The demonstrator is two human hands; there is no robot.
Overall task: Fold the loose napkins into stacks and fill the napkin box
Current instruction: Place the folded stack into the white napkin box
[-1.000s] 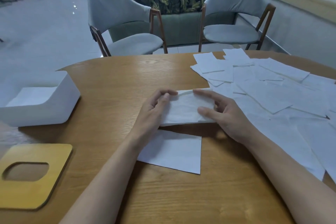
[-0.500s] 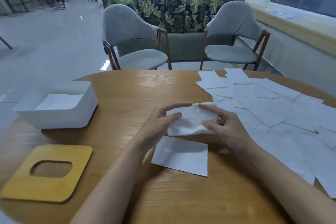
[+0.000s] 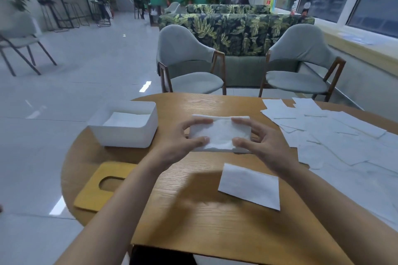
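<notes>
Dim bluish window light from the right; soft motion blur; wide-angle edge distortion

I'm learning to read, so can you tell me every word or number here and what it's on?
There is nothing here that can be read.
Napkin stack, gripped by the left hand and right hand: plain white, no print.
Napkin box and yellow lid: no label shows.
Loose napkins: blank.
Bottles on the windowsill: too small and blurred to read.
</notes>
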